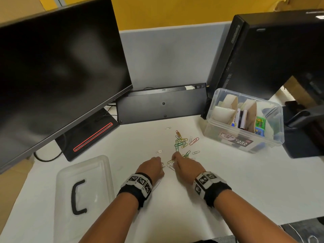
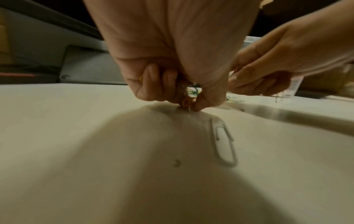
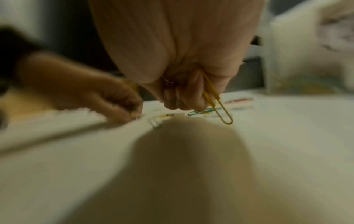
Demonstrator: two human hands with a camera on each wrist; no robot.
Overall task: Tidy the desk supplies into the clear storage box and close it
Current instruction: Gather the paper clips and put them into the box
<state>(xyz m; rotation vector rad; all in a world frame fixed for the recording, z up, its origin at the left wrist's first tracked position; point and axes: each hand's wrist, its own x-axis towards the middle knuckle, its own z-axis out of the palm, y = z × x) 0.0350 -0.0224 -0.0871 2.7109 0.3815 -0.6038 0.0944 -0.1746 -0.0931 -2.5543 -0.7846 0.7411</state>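
Between both hands: R grip pinches yellow clip; L grip clamped on clips.

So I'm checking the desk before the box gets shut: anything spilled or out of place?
Yes: paper clips lie scattered loose on the desk left of the open box. Its lid lies apart at the near left. Both hands, left and right, are pinching clips up.
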